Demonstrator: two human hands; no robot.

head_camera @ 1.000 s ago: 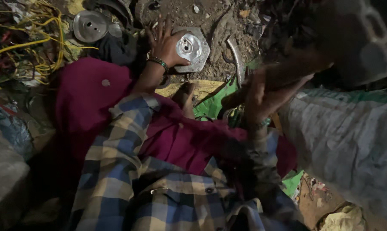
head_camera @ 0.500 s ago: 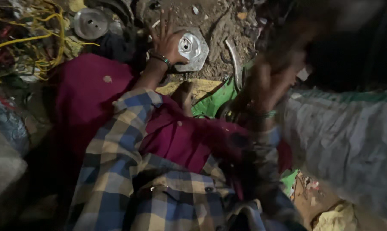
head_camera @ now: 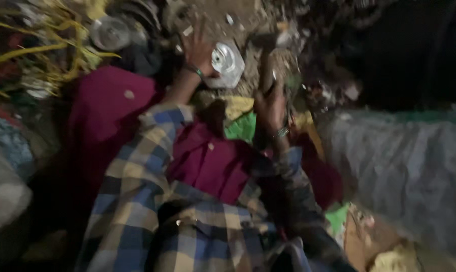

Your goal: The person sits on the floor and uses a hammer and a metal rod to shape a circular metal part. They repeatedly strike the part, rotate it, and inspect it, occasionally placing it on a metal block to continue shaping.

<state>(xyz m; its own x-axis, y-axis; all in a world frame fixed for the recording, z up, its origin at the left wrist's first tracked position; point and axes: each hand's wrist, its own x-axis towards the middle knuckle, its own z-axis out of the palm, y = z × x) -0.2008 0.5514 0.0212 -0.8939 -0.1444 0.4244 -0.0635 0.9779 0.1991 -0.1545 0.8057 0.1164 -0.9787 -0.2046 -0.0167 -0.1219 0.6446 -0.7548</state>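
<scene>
1. Nearest, the right hand [head_camera: 272, 108] grips the dark handle of a hammer [head_camera: 265, 65], its fingers wrapped shut around the shaft. The tool stands raised over the dirt ground [head_camera: 253, 15], with its head, badly blurred, up near the far edge of the view.

2. Just beyond and to the left, the left hand [head_camera: 200, 50] rests on the ground with its fingers spread apart, pressing the near-left edge of a flattened silvery metal piece [head_camera: 227, 63] with a round recess at its middle.

3. The metal piece lies flat on the ground, touching the left fingers [head_camera: 200, 30] on one side; the hammer shaft stands just to its right, apart from it.

4. To do this well, I judge the holding fingers should stay on the rim only, well clear of the round middle, and the hammer should fall squarely on the piece rather than glancing off it.

5. Farther left, a round metal disc [head_camera: 109, 32] and tangled yellow wires [head_camera: 31, 55] lie on the ground, well apart from both hands.
</scene>
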